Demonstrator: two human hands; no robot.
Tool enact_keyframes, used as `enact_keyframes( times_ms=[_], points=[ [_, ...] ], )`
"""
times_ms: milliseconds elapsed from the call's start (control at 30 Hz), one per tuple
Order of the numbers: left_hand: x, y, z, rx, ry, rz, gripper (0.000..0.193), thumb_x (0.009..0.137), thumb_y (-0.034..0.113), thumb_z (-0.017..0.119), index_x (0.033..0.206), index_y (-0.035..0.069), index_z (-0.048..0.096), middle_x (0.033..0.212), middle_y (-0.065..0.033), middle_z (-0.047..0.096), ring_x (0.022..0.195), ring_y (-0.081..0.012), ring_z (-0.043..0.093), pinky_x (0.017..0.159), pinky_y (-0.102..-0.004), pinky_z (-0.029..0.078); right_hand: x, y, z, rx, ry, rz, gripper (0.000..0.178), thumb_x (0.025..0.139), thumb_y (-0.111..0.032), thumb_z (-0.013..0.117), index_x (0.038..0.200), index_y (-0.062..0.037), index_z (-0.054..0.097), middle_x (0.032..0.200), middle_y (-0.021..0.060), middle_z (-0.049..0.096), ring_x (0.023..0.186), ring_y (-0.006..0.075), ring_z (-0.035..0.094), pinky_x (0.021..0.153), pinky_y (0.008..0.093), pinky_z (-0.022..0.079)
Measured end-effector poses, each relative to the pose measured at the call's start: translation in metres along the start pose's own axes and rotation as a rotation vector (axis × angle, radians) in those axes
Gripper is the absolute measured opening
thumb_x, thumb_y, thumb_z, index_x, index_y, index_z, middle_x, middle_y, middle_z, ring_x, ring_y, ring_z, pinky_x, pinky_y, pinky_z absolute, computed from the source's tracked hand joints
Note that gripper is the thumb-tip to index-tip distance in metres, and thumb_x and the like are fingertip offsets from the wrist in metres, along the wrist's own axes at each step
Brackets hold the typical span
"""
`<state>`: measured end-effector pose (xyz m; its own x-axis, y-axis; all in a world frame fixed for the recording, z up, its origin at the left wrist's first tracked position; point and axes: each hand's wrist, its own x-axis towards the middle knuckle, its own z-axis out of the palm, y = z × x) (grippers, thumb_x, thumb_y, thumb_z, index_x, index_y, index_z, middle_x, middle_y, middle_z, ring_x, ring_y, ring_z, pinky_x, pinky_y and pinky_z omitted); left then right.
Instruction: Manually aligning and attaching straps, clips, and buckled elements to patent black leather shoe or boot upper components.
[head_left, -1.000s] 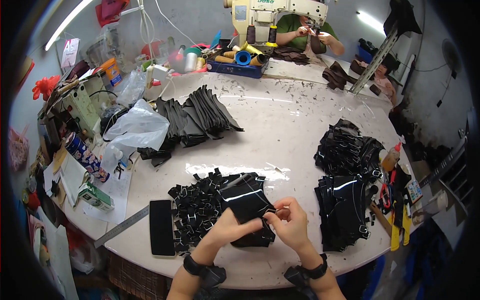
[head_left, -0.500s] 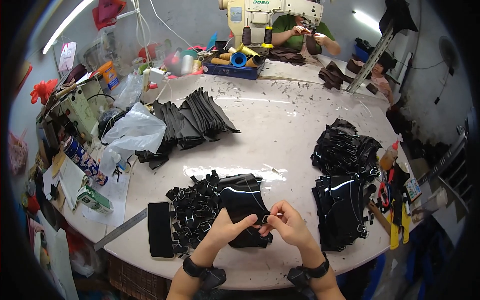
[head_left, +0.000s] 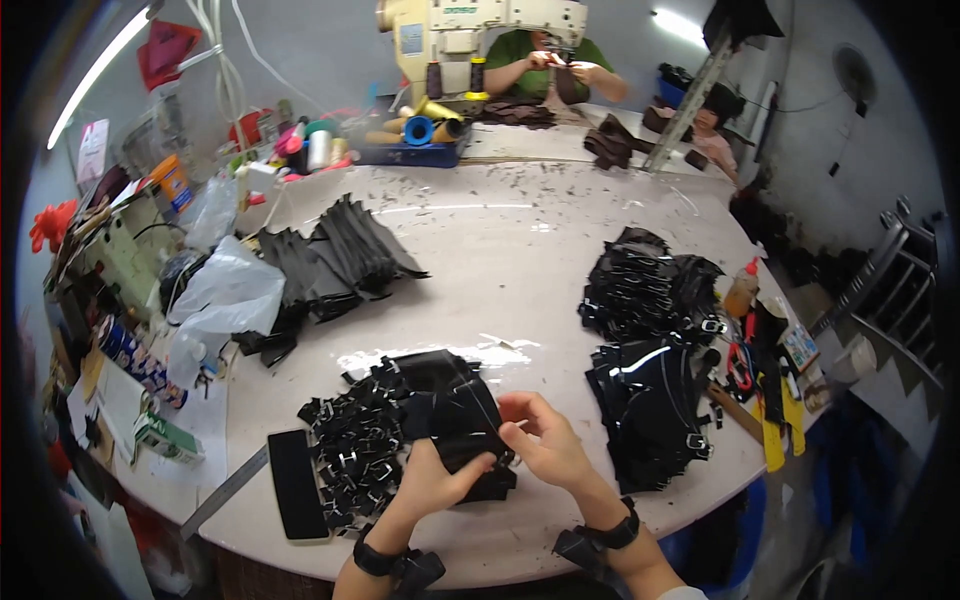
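A dark, glossy black leather piece (head_left: 455,405) with a thin cord or thread across it lies near the front of the table. My left hand (head_left: 435,485) grips its lower part, thumb on top and fingers hidden underneath. At the piece's right edge, my right hand (head_left: 548,442) has its thumb and curled fingers closed on the rim; a small buckle there is mostly hidden. Against the piece's left side sits a heap of short black straps with metal buckles (head_left: 355,455).
A black phone (head_left: 297,485) and a steel ruler (head_left: 225,492) lie left of the straps. Stacked buckled leather pieces (head_left: 650,415) stand to the right, beside yellow-handled tools (head_left: 772,430). Dark cut panels (head_left: 340,260) lie far left. A co-worker sits behind a sewing machine (head_left: 460,50).
The whole view has swung, shifting the scene leftward. My hands have drawn apart: the right thumb and fingers were pinching a buckle close to the left thumb, now sit higher along the rim.
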<state>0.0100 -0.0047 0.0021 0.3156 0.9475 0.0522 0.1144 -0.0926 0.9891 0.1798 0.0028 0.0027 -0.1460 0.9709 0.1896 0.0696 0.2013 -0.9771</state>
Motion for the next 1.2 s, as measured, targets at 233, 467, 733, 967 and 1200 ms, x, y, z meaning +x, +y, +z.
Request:
enact_keyframes(
  times_ms=[233, 467, 733, 967, 1200],
  points=[
    [0.007, 0.001, -0.003, 0.390, 0.019, 0.216, 0.039, 0.069, 0.009, 0.070, 0.104, 0.002, 0.054, 0.093, -0.0138, 0.055, 0.078, -0.0220, 0.059, 0.065, -0.0301, 0.049, -0.007, -0.038, -0.034, -0.582, 0.551, -0.401, 0.017, 0.082, -0.003, 0.052, 0.096, 0.0044, 0.056, 0.070, 0.0076, 0.052, 0.058, 0.0127, 0.046, 0.052, 0.0262, 0.038],
    [0.013, -0.034, -0.048, 1.055, 0.564, 0.222, 0.028, 0.063, 0.006, 0.068, 0.090, 0.006, 0.059, 0.094, -0.0089, 0.055, 0.094, -0.0286, 0.048, 0.081, -0.0382, 0.037, -0.043, -0.013, -0.133, -1.250, 0.837, 0.373, 0.025, 0.077, -0.017, 0.058, 0.099, -0.0060, 0.061, 0.090, 0.0109, 0.058, 0.084, 0.0277, 0.055, 0.073, 0.0378, 0.042],
    [0.016, -0.052, -0.056, 1.273, 0.491, 0.006, 0.012, 0.065, 0.009, 0.066, 0.076, 0.007, 0.061, 0.077, -0.0058, 0.057, 0.077, -0.0258, 0.051, 0.069, -0.0362, 0.037, -0.033, -0.022, -0.119, -1.335, 1.016, 0.137, 0.020, 0.076, -0.019, 0.060, 0.092, -0.0084, 0.061, 0.090, 0.0065, 0.057, 0.093, 0.0253, 0.050, 0.087, 0.0405, 0.031],
    [0.021, -0.025, -0.049, 0.985, 0.816, 0.264, 0.004, 0.075, 0.005, 0.058, 0.079, 0.005, 0.057, 0.075, -0.0077, 0.053, 0.069, -0.0253, 0.052, 0.062, -0.0334, 0.041, -0.010, -0.027, -0.068, -1.058, 0.725, -0.372, 0.008, 0.073, -0.010, 0.061, 0.081, -0.0086, 0.060, 0.081, 0.0050, 0.056, 0.085, 0.0233, 0.051, 0.080, 0.0368, 0.034],
    [0.018, -0.009, -0.044, -0.028, 0.638, 0.176, 0.007, 0.080, -0.004, 0.055, 0.085, -0.001, 0.059, 0.070, -0.0050, 0.059, 0.061, -0.0090, 0.058, 0.054, -0.0206, 0.048, -0.003, -0.006, -0.009, -0.772, 0.215, -0.485, 0.007, 0.071, -0.005, 0.062, 0.077, -0.0075, 0.060, 0.072, 0.0036, 0.056, 0.072, 0.0218, 0.053, 0.074, 0.0347, 0.037]
  ],
)
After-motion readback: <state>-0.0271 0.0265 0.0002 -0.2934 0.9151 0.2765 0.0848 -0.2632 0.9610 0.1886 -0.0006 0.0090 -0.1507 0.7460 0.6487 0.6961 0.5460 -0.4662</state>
